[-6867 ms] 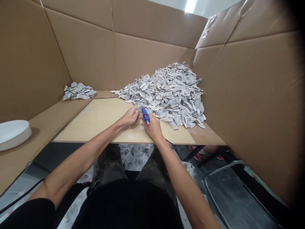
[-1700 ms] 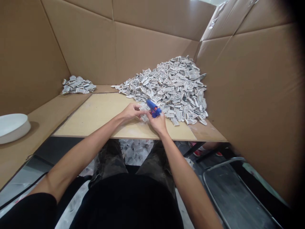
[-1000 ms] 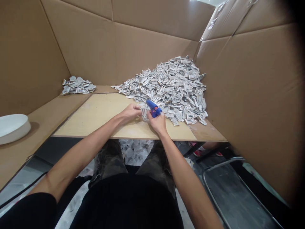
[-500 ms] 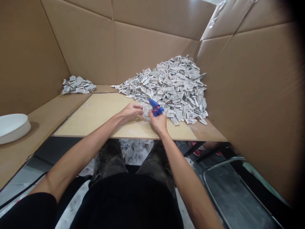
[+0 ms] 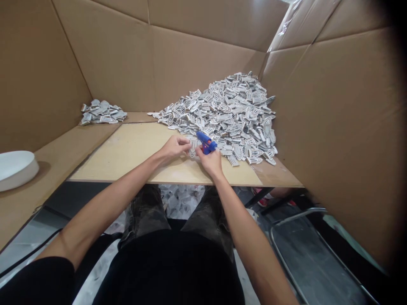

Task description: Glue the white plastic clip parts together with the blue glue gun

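Observation:
My right hand is closed around a small blue glue gun with a tiny red light on its side. The tool's barrel slants up and to the left, and the hand hides its grip. Just left of it, the fingers of my left hand pinch a pale flat tag with a rounded end and a U-shaped slot. The tag is held over the front part of the board, close beside the gun. Whether the two touch, I cannot tell.
A large heap of similar tags lies behind and right of my hands. A smaller pile sits at the back left. At far left stands a white bowl. Cardboard walls enclose the board. A metal-framed chair is below right.
Both hands, with the tag and the glue gun, appear very slightly further left, while the whole view has also shifted a little. Both grips stay the same.

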A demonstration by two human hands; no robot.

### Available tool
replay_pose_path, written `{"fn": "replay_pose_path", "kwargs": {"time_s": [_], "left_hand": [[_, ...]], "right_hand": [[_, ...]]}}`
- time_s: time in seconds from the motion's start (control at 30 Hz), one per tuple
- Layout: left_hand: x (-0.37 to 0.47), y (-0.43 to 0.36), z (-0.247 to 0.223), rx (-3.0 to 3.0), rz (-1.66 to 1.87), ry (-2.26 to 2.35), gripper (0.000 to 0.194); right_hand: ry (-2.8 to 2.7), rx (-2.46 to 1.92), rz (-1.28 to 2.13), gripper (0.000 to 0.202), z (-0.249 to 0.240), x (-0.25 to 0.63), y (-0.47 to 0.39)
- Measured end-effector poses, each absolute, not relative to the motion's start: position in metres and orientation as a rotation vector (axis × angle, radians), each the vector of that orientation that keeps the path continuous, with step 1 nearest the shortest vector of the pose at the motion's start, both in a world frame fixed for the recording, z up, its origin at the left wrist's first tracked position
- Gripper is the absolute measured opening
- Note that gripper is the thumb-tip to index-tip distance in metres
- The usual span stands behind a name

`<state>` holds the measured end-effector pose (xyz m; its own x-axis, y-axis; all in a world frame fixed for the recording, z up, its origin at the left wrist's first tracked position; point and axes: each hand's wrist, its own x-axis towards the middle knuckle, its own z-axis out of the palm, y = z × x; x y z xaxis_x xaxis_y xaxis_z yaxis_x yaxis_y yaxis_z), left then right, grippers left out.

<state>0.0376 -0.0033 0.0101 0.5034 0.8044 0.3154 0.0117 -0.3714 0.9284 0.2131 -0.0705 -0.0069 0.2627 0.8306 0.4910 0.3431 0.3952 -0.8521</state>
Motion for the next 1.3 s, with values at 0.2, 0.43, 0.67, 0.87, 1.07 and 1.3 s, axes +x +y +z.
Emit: {"fn": "replay_pose_path", "kwargs": {"time_s": [0.2, 0.43, 0.67, 0.87, 1.07, 1.3], "left_hand": [[0.042, -0.004, 0.008, 1.730, 1.047, 0.700, 0.014], [0.045, -0.008, 0.011, 1.615, 1.148, 0.730, 0.021], [0.048, -0.007, 0.008, 1.662, 1.194, 0.755, 0.025], [0.051, -0.004, 0.002, 1.739, 1.196, 0.762, 0.019], [0.052, -0.002, -0.002, 1.723, 1.200, 0.780, 0.021], [0.051, -0.001, -0.001, 1.804, 1.177, 0.752, 0.023]], "right_hand": [[-1.324, -1.221, 0.417, 0.017, -0.006, 0.213, -0.071], [-1.295, -1.232, 0.408, 0.018, -0.007, 0.212, -0.072], [-1.332, -1.234, 0.334, 0.023, -0.009, 0.211, -0.072], [-1.363, -1.192, 0.287, 0.026, -0.007, 0.208, -0.075], [-1.418, -1.234, 0.247, 0.026, -0.008, 0.207, -0.075], [-1.464, -1.269, 0.217, 0.023, -0.009, 0.207, -0.074]]}}
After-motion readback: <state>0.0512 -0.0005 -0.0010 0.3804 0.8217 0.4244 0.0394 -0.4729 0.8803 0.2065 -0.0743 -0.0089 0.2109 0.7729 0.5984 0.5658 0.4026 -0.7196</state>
